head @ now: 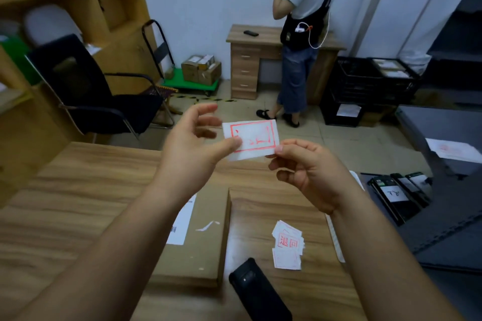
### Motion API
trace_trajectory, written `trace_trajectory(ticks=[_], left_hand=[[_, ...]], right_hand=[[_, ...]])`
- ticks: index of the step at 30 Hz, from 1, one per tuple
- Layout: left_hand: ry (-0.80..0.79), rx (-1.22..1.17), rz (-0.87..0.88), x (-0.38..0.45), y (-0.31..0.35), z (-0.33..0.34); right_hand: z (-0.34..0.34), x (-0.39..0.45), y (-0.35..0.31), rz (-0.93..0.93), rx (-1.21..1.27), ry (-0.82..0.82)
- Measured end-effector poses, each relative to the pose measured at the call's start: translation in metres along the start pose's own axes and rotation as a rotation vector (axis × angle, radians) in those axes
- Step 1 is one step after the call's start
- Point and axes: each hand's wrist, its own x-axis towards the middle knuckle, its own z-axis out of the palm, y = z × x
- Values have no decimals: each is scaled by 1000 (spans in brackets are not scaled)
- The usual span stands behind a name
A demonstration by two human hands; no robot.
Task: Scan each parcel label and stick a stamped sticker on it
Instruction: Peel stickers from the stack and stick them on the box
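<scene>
The wooden table (78, 190) fills the lower half of the view, and a flat cardboard parcel (200, 240) lies on it, below and between the person's forearms. Its white printed label (180, 227) sits on the parcel's left part, half hidden by the left forearm. No red-stamped sticker shows on the cardboard top, so by my reading this parcel has not yet had its sticker; whether its label has been scanned cannot be told from here. A black handheld scanner (258, 292) lies on the table just right of the parcel's near corner, with no hand on it. To the right of it sits a small loose pile of stickers (288, 243) with red stamps, so more stickers wait, though only one parcel shows on the table.

Above the table's far edge, both hands hold one stamped sticker (251, 138) up in the air, stamp facing the camera. The left hand (193, 146) pinches the sticker's lower left edge between thumb and a finger, its other fingers spread loosely. The right hand (307, 167) pinches the lower right corner, its other fingers curled in. It looks like the backing is about to be peeled, but I cannot tell if peeling has begun. The sticker hangs well above the parcel and farther from the person.
</scene>
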Motion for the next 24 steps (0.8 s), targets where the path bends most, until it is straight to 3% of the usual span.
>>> trace_trajectory(ticks=[3, 5, 8, 12, 24], left_hand=[[139, 408, 588, -4, 6, 0], [93, 515, 801, -6, 8, 6], [-46, 425, 711, -6, 14, 15], [-107, 203, 576, -9, 26, 17], [-88, 148, 560, -11, 43, 22]], right_hand=[[2, -2, -4, -86, -68, 86], [3, -5, -9, -148, -82, 70], [2, -10, -17, -236, -37, -62], [-3, -12, -21, -281, 81, -163], [-8, -23, -32, -274, 167, -231]])
